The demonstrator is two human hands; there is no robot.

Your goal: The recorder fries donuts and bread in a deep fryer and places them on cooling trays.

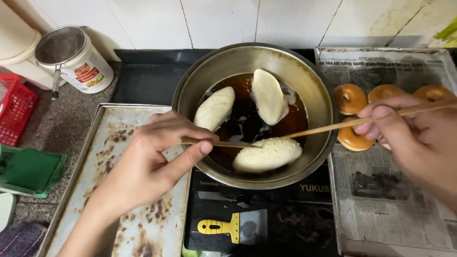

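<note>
Pinching a thin wooden stick (pixel 223 143) between thumb and forefinger of the left hand (pixel 152 159), fingers closed together on it, its tip reaching over the near rim of the metal pot (pixel 190 90) toward the seeded dough piece (pixel 267 155). Gripping a second, longer wooden stick (pixel 333 125) in the right hand (pixel 409 135), fingers curled shut around its upper end, the shaft slanting down across the pot's right rim and meeting the same dough piece at its top edge. Floating in dark oil (pixel 247 121) at the near side of the pot, that seeded piece, just beyond both stick tips and well clear of either palm. Lying farther back in the oil, two smooth pale dough pieces: one at the left (pixel 214 108), one upright near the middle (pixel 268 96). Resting on newspaper (pixel 381 204) to the right, browned ring doughnuts (pixel 350 98), partly hidden behind the right hand. Sitting under the left forearm, a stained baking tray (pixel 119 133). Lying on the stove front, a yellow-handled scraper (pixel 228 227). Standing at the back left, a white tub topped with a mesh strainer (pixel 60 46).
</note>
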